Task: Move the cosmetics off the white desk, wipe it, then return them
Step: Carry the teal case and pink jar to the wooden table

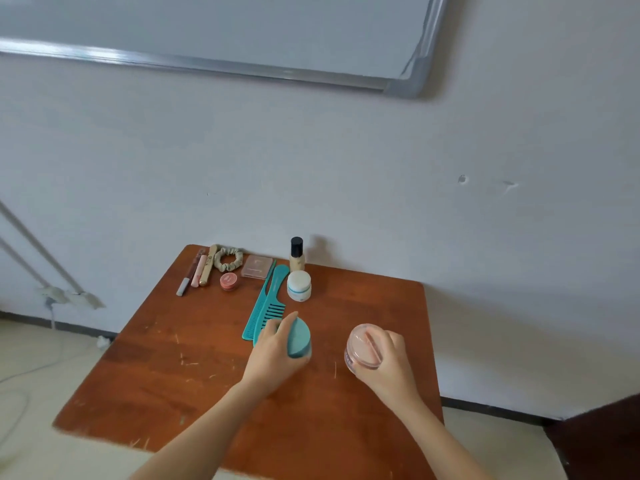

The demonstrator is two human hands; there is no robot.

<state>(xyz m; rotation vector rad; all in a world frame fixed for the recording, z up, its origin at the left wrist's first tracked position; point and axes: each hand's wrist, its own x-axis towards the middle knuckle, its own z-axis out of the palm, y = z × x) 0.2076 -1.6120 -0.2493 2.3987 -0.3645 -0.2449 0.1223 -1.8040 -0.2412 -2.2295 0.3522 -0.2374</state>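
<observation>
My left hand (277, 348) grips a teal round container (299, 339) just above the brown wooden table (166, 368). My right hand (388, 358) holds a clear pink powder jar (362, 346) to its right. Behind them lie two teal combs (266, 301), a white cream jar (299, 285), a foundation bottle (297, 252) with a black cap, a pink compact (256, 266), a small pink pot (228, 281), a scrunchie (228, 259) and slim tubes (195, 271). No white desk is in view.
The table stands against a pale wall under a whiteboard (242, 32). A dark piece of furniture (602, 441) is at the lower right. A cable (31, 368) trails over the light floor at the left.
</observation>
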